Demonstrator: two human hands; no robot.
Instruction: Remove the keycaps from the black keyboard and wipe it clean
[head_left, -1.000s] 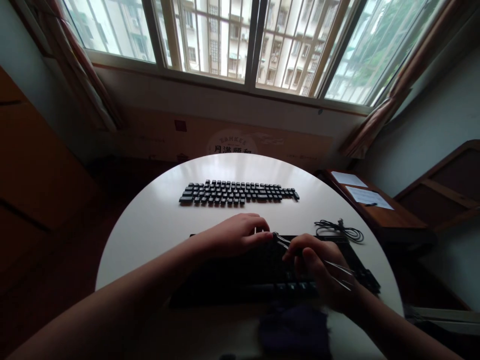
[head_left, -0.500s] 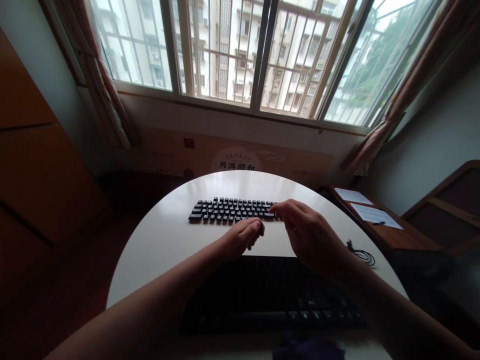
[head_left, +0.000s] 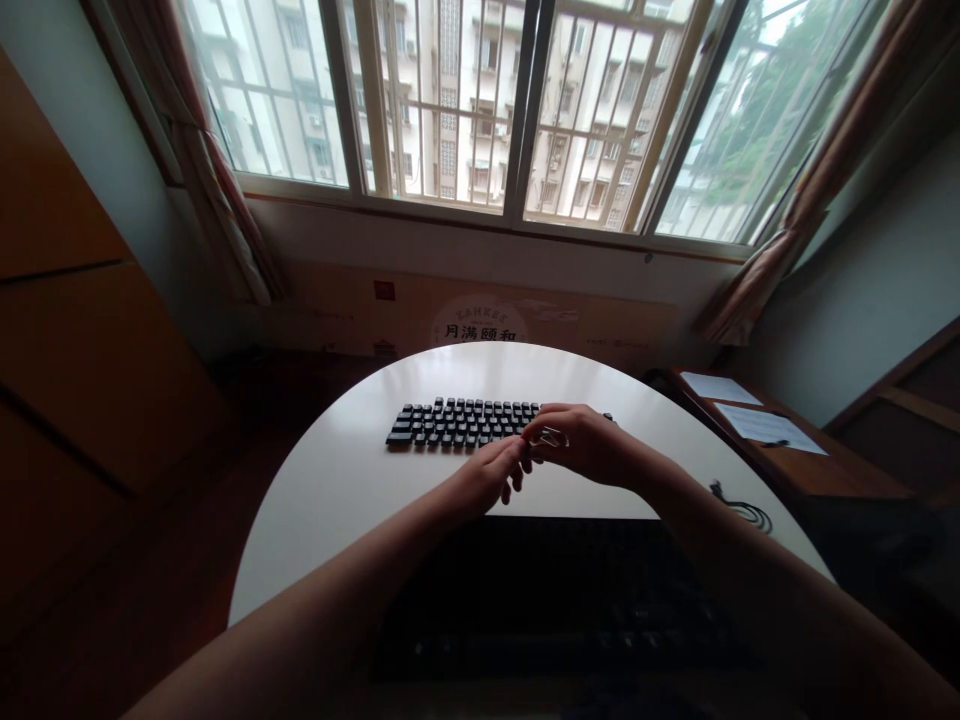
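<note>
Above the white round table [head_left: 322, 520], my two hands meet at their fingertips. My left hand [head_left: 491, 475] is closed, thumb and forefinger pinched together; what they hold is too small and dark to make out. My right hand [head_left: 589, 445] is pinched against the left fingertips, and a thin, pale wire-like piece [head_left: 553, 437] shows between its fingers. Just behind the hands lie rows of black keycaps [head_left: 450, 425], partly covered by the right hand. Nearer to me, below the hands, a black keyboard [head_left: 547, 590] lies in deep shadow, its keys hard to see.
A coiled dark cable [head_left: 742, 510] lies near the table's right edge. Beyond it, a brown wooden surface [head_left: 847, 475] carries paper sheets [head_left: 772, 428] and a pen [head_left: 775, 443]. An orange cabinet [head_left: 67, 350] stands at left. Barred windows [head_left: 517, 120] are behind the table.
My right hand has moved left from over the right side of the keycaps to meet my left hand. The left hand has barely moved. The view has shifted slightly.
</note>
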